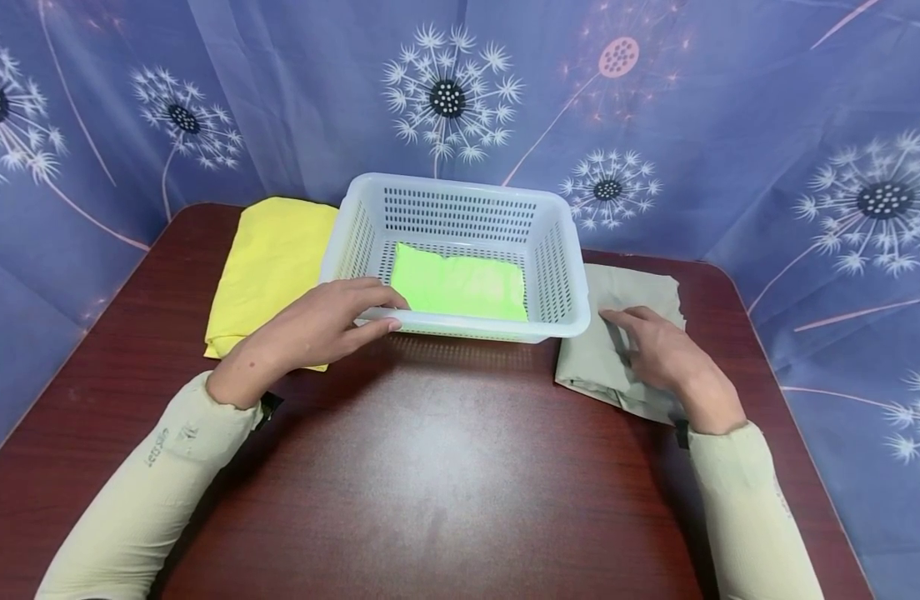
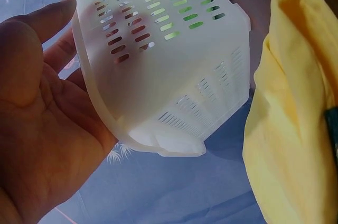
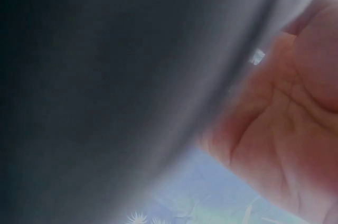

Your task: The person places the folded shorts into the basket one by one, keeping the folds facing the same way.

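In the head view a white plastic basket with slotted walls holds a flat, bright green folded cloth. My left hand grips the basket's near rim towards its left corner. The left wrist view has the thumb outside the basket wall and fingers behind the rim. Over a grey folded cloth, right of the basket, lies my right hand with loosely bent fingers. In the right wrist view, a blurred dark grey surface covers much of the picture and hides the fingertips.
A yellow folded cloth lies left of the basket, partly behind the left hand. Everything stands on a dark red-brown table. Blue curtains with dandelion prints hang close behind the table and along both sides.
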The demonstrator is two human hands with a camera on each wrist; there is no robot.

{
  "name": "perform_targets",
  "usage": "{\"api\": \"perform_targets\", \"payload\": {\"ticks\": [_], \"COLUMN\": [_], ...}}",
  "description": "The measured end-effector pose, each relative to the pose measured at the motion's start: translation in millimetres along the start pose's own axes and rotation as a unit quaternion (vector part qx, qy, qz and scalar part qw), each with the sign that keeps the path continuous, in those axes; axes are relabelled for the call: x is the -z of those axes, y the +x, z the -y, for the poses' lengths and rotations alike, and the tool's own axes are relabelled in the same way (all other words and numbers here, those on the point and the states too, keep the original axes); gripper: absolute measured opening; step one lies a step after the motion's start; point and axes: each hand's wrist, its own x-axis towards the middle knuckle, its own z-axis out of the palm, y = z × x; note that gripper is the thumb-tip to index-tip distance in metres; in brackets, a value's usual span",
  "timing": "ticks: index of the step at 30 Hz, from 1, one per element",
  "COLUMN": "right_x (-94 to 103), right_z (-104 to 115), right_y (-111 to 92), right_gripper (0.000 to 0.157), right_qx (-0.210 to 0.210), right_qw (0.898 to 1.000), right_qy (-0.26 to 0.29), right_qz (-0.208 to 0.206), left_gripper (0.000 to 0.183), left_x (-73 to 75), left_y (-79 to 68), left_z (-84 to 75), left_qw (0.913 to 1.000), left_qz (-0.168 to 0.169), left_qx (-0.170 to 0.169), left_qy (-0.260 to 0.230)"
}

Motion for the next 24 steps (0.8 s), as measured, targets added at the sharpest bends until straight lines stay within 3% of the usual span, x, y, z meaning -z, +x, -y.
{"api": "perform_targets", "payload": {"ticks": [15,24], "right_x": [1.9,1.2], "right_z": [0,4], "right_y": [-8,-11], "right_gripper": [0.074,0.080], "right_qx": [0.030,0.016], "right_qw": [0.999,0.999], "right_qy": [-0.019,-0.009], "right_qz": [-0.005,0.027], "left_gripper": [0.021,0.022], "left_x": [-0.1,-1.4], "left_y": [2.0,1.1], "left_z": [2.0,2.1], "left_qw": [1.0000,1.0000], "left_qz": [-0.005,-0.006], "left_qx": [-0.003,0.002], "left_qy": [0.004,0.006]}}
